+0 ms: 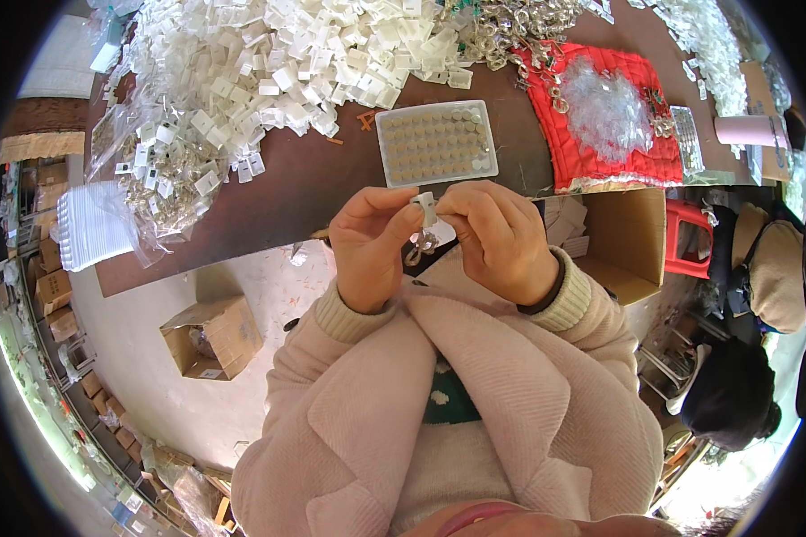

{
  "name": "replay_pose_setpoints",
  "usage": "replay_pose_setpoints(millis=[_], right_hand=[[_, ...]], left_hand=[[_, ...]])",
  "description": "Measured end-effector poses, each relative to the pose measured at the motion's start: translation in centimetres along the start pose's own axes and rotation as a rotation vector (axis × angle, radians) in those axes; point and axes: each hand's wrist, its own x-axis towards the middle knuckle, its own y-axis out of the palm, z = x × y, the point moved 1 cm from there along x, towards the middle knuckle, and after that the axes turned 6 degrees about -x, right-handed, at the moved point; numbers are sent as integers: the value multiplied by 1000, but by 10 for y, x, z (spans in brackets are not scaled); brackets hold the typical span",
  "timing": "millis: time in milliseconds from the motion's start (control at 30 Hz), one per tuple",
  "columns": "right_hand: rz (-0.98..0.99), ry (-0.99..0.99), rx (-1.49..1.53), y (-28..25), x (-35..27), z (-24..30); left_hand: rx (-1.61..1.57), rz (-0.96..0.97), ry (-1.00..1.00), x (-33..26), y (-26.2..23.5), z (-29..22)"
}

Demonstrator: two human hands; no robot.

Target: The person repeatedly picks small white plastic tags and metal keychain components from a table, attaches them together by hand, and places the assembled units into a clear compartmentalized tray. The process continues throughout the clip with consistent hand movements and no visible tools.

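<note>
My left hand (369, 243) and my right hand (494, 236) meet in front of my chest, both pinching a small white plastic piece (428, 208). A small metal clasp (420, 248) dangles below it between my hands. Just beyond my fingers, on the brown table (304, 183), lies a clear tray (437, 142) with rows of small round tan discs.
A big heap of white plastic pieces (269, 63) covers the table's far left. Bagged metal clasps (166, 183) lie at the left edge. A red cushion (600, 116) with clear bags sits at the right. Cardboard boxes (213, 337) stand on the floor. Another person (734, 394) sits at the right.
</note>
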Motion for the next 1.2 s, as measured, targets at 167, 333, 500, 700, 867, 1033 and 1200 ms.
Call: replay_pose_setpoints(millis=[167,333,500,700,867,1033,1200], right_hand=[[24,110,105,4,4,-2],[65,73,58,7,8,-6],[185,42,188,5,23,-25],[111,122,-495,14,61,-100],[186,157,-539,14,56,-122],[154,334,-220,-16,48,-80],[189,302,257,-14,25,-22]], left_hand=[[-70,-10,-52,2,-4,-2],[2,-10,-25,3,-8,-1],[-11,-38,-46,11,-11,-5],[-196,-55,-240,17,-13,-12],[-179,-68,-351,17,-16,-8],[-70,-68,-291,18,2,1],[-13,-109,-247,18,18,11]])
